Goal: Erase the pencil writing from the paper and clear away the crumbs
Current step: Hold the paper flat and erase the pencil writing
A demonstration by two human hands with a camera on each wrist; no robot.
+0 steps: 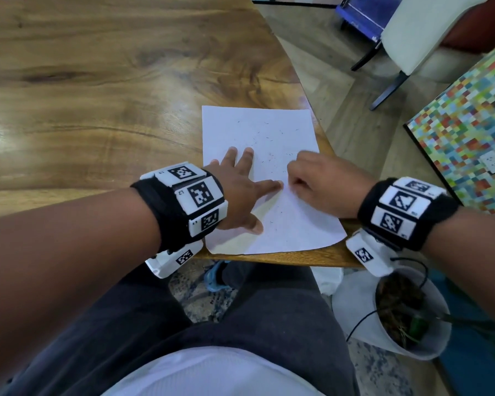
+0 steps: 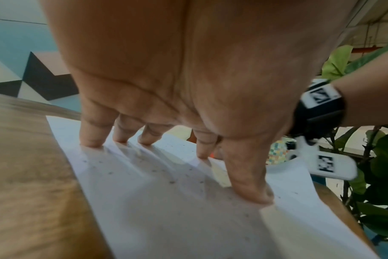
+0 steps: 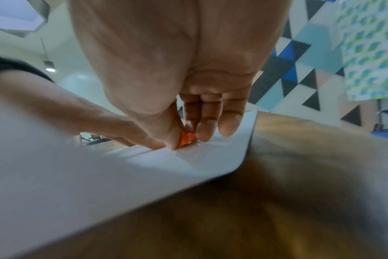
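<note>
A white sheet of paper (image 1: 263, 132) lies at the near right corner of the wooden table (image 1: 97, 95), strewn with dark eraser crumbs (image 1: 269, 137). My left hand (image 1: 240, 181) lies spread on the sheet's left side, its straight fingertips (image 2: 91, 142) pressing the paper (image 2: 166, 210) flat. My right hand (image 1: 317, 181) is curled over the sheet's right side and pinches a small orange eraser (image 3: 185, 138) against the paper (image 3: 100, 168). In the head view the eraser is hidden under the hand. The crumbs (image 2: 171, 181) also show near my left thumb.
The table's right edge (image 1: 312, 110) runs close beside the paper. A white pot with a plant (image 1: 403, 312) stands on the floor below my right wrist. A mosaic-patterned board (image 1: 469, 124) is at the right, a chair (image 1: 412, 38) behind it.
</note>
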